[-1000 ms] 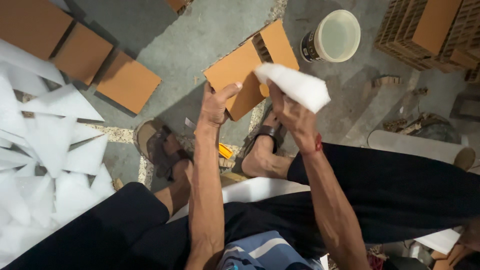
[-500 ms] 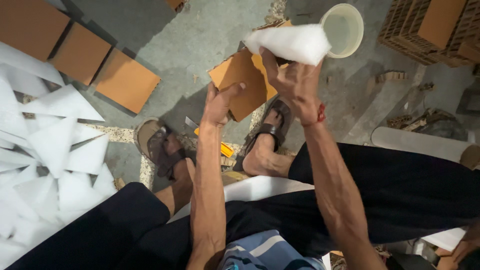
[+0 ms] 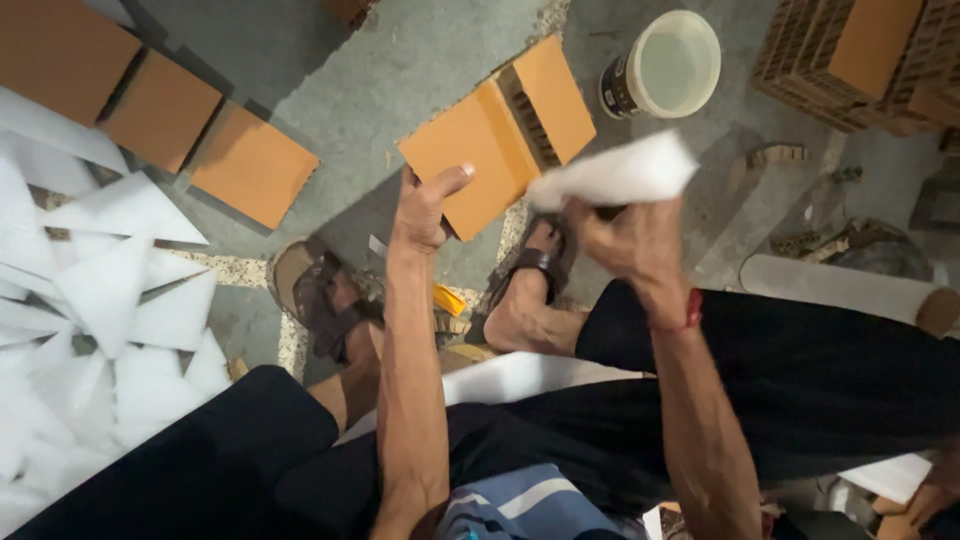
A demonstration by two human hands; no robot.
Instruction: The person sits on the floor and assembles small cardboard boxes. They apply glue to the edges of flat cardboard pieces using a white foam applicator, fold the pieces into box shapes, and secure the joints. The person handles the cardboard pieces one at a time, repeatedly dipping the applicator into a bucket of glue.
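white foam sheet (image 3: 615,172) lies lengthwise left-to-right, pinched in the right hand (image 3: 625,235); left hand (image 3: 425,205) grips an orange tile (image 3: 475,165).

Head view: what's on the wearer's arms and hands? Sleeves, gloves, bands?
Both arms are bare to the bottom of the frame, with no sleeves showing. The left hand and right hand wear no gloves. A thin red band circles the right wrist; the left wrist is bare.

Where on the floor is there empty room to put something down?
Bare grey concrete floor lies open between the flat orange square tiles and the orange tile held by the left hand. The pile of white triangular sheets crowds the left; sandalled feet fill the middle.
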